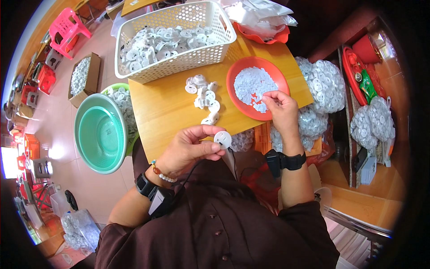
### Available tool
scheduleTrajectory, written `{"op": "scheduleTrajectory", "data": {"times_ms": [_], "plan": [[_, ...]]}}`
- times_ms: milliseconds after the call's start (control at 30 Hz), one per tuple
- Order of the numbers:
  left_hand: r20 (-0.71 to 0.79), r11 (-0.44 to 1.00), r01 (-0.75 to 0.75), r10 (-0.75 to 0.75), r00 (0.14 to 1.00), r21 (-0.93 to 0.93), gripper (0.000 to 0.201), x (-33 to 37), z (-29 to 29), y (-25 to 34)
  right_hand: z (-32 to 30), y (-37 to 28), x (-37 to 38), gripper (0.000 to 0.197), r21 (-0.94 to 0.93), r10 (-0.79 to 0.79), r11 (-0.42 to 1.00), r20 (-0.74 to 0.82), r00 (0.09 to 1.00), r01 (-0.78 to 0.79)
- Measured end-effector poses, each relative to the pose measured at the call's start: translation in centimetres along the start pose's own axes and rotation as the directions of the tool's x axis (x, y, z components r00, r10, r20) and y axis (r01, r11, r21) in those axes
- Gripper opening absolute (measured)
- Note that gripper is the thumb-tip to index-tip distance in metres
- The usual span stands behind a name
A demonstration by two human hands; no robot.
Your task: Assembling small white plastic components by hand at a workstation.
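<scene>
My left hand pinches a round white plastic disc with small slots in its face, held up between thumb and fingers in front of the table edge. My right hand reaches over the red plate, its thumb and fingertips together at the small flat pale chips lying there. Whether a chip sits between those fingertips is too small to make out. Between the plate and my left hand, several loose white round pieces lie in a rough line on the yellow wooden table.
A white perforated basket heaped with white pieces stands at the table's back. Left of the table are a green basin and a cardboard box. Filled clear bags crowd the right side. A pink chair stands far left.
</scene>
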State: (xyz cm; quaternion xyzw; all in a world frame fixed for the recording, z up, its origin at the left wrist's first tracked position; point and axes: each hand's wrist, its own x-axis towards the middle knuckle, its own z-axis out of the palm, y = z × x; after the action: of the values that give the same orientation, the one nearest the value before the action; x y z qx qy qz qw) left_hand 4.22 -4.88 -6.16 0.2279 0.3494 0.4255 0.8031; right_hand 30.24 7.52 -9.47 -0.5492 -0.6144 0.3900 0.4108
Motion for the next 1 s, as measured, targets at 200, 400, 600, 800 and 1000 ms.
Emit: {"op": "scheduleTrajectory", "data": {"times_ms": [200,400,600,800,1000], "plan": [[0.004,1.0,-0.001,0.001,1.0,-0.003,0.039,0.1,0.2,0.0,-0.5,0.6,0.2,0.01,-0.028,-0.03,0.999,-0.064,0.997,0.028],[0.013,1.0,-0.007,0.007,1.0,-0.009,0.038,0.0,0.4,0.1,-0.5,-2.5,-1.4,0.01,0.172,0.026,0.985,0.045,0.999,-0.034],[0.021,0.998,-0.066,0.066,0.998,-0.014,0.039,0.0,0.5,-0.1,1.3,-8.4,-5.2,0.006,0.23,-0.265,0.953,0.32,0.91,0.197],[-0.04,0.99,-0.144,0.144,0.989,0.014,0.038,-0.1,0.4,0.0,1.9,-7.7,-5.1,0.007,0.126,-0.209,0.974,0.19,0.959,0.187],[-0.093,0.987,-0.163,0.163,0.982,0.008,0.038,-0.2,-0.2,0.5,0.1,-2.5,-2.1,0.008,-0.113,-0.079,0.991,-0.04,0.996,0.074]]}}
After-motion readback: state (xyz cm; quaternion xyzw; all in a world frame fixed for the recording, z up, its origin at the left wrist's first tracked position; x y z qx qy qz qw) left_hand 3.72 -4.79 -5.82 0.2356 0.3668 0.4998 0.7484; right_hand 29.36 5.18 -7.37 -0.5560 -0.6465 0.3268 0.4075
